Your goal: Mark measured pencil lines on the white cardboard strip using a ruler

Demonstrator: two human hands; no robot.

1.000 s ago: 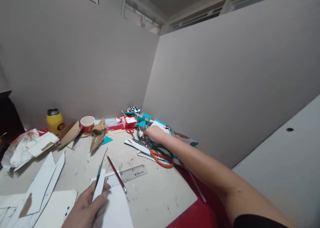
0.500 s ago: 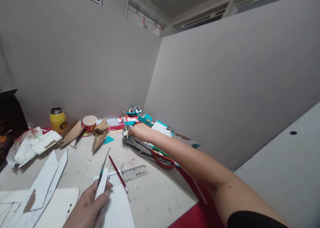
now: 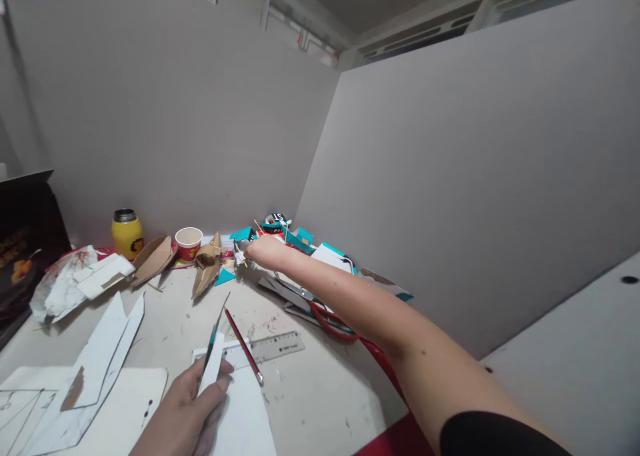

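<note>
My left hand point(image 3: 193, 399) is closed on a narrow folded strip of white card point(image 3: 213, 363), one side of which is teal. Beneath it lies a white sheet point(image 3: 250, 409). My right hand point(image 3: 267, 253), stretched to the back of the table, is closed on a small teal and grey paper model point(image 3: 241, 236) with thin sticks poking out; its fingertips are largely hidden. Under my right forearm are scissors point(image 3: 335, 326) with red handles. A dark red pencil point(image 3: 244, 346) lies across a clear ruler point(image 3: 277, 347) in front of my left hand.
Two brown cardboard boat shapes point(image 3: 154, 261) flank a paper cup point(image 3: 189, 244) at the back. Further left are a yellow bottle point(image 3: 127, 235), a crumpled plastic bag point(image 3: 63, 289) and a dark box point(image 3: 25, 243). White card cutouts point(image 3: 97, 369) lie at left. Grey partitions point(image 3: 200, 109) enclose the table.
My right hand has shifted left at the back of the table, carrying the paper model with it. My left hand keeps its hold on the card strip. The view has turned slightly left.
</note>
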